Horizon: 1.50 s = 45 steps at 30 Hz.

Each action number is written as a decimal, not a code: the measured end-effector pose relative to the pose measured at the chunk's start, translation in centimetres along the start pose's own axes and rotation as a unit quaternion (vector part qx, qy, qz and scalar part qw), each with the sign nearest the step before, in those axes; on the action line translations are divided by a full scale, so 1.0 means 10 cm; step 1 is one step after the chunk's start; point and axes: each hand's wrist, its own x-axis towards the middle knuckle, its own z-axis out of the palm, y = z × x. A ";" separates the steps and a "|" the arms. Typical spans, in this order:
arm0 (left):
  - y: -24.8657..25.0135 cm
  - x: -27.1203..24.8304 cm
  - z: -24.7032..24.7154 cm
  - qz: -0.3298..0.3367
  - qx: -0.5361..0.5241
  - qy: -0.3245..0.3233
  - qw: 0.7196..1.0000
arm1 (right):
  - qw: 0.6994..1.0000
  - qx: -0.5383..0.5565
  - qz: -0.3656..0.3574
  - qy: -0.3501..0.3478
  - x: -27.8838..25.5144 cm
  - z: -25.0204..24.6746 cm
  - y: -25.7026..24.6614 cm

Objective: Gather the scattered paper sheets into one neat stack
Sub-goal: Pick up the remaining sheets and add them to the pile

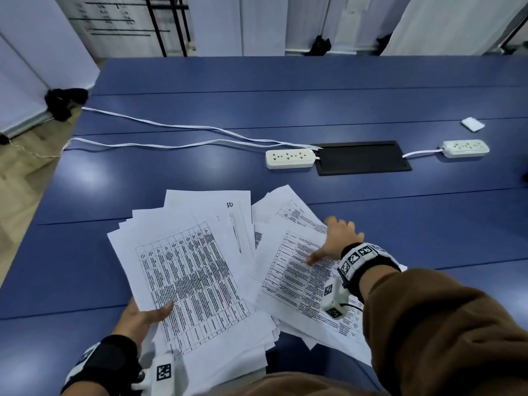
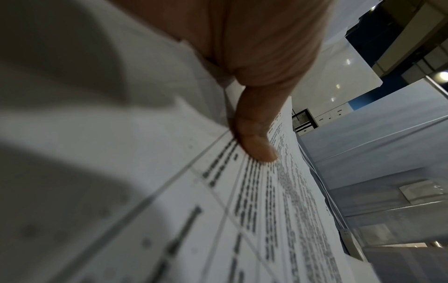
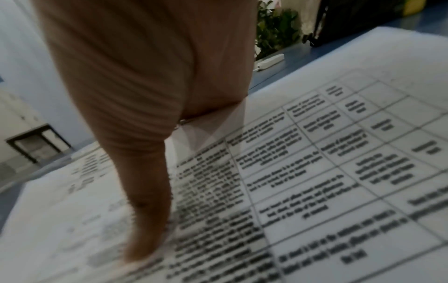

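This looks like an office meeting room. A big blue table fills the middle of the frame, with printed paper sheets at the bottom, two white power strips at right, and white partition walls along the top.

Handwritten "30" — on a rear sheet.

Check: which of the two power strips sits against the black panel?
The nearer-left power strip, its end touching the black panel. The other strip lies apart, off to the right.
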 end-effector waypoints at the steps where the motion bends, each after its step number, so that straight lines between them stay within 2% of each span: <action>1: -0.02 0.02 -0.01 -0.003 0.000 0.003 1.000 | 1.000 0.015 -0.008 -0.008 -0.01 0.00 0.00; 5: -0.03 0.02 -0.03 -0.010 -0.009 0.006 1.000 | 0.974 0.217 -0.060 -0.033 -0.09 0.02 0.04; 8: -0.01 -0.01 0.00 -0.008 -0.033 0.002 0.999 | 0.978 0.200 -0.064 -0.011 -0.23 0.01 0.14; 11: 0.02 -0.04 0.04 -0.001 -0.042 -0.007 0.999 | 0.986 0.130 -0.025 0.103 -0.41 -0.17 0.25; 15: 0.03 -0.08 0.08 0.005 -0.036 -0.004 0.999 | 0.954 0.153 -0.020 0.256 -0.69 -0.68 0.34; 17: 0.03 -0.10 0.11 0.011 -0.022 -0.009 1.000 | 0.925 0.236 -0.035 0.296 -0.81 -0.93 0.35; 19: 0.04 -0.12 0.19 0.014 -0.008 -0.010 1.000 | 0.867 0.380 -0.075 0.314 -0.94 -1.15 0.30; 21: 0.02 -0.15 0.31 0.017 -0.004 -0.022 1.000 | 0.798 0.502 -0.131 0.306 -1.13 -1.30 0.18; 23: 0.00 -0.20 0.47 0.009 0.004 -0.029 1.000 | 0.744 0.584 -0.168 0.280 -1.26 -1.35 0.06; 24: -0.01 -0.21 0.55 0.009 0.013 -0.028 0.999 | 0.725 0.611 -0.175 0.264 -1.30 -1.34 0.01; 25: -0.04 -0.21 0.62 0.009 0.017 -0.034 0.999 | 0.720 0.623 -0.174 0.252 -1.29 -1.29 -0.03; 26: -0.07 -0.21 0.69 0.008 0.019 -0.040 0.999 | 0.728 0.620 -0.166 0.243 -1.27 -1.21 -0.06; 29: -0.11 -0.23 0.87 0.010 0.045 -0.049 0.998 | 0.791 0.570 -0.098 0.198 -1.09 -0.76 -0.12; 32: -0.04 -0.26 0.98 0.025 0.055 -0.027 0.998 | 0.852 0.505 -0.033 0.136 -0.89 -0.21 -0.16; 37: 0.06 -0.16 1.00 0.025 0.060 -0.013 0.998 | 0.904 0.427 -0.019 0.015 -0.76 0.46 -0.26; 39: 0.09 -0.11 1.02 0.051 0.075 -0.002 0.996 | 0.935 0.353 -0.003 0.020 -0.71 0.56 -0.24; 41: 0.14 -0.08 1.08 0.071 0.097 0.023 0.992 | 0.963 0.259 0.038 0.062 -0.65 0.57 -0.20; 43: 0.18 -0.06 1.14 0.088 0.129 0.028 0.987 | 0.970 0.232 0.024 0.062 -0.63 0.56 -0.22; 45: 0.24 -0.06 1.22 0.093 0.173 -0.013 0.980 | 0.974 0.221 -0.044 0.021 -0.61 0.58 -0.28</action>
